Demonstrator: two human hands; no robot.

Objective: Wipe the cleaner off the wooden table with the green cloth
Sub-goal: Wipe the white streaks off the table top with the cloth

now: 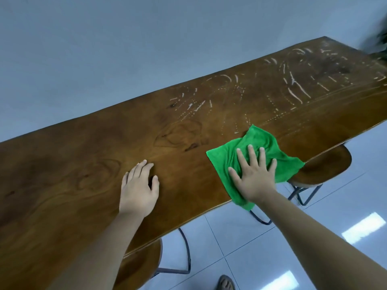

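The cloth lies on the desk at its 3 o'clock edge; cleaner streaks lie at 1 o'clock; stools stand beneath.

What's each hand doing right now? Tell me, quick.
Left hand: open, empty, resting on the wooden table.
Right hand: open, fingers spread, pressing flat on the green cloth.

No readable text, labels, brands or numbers anywhere I can see. White streaks on the far right of the wooden table are smears, not writing.
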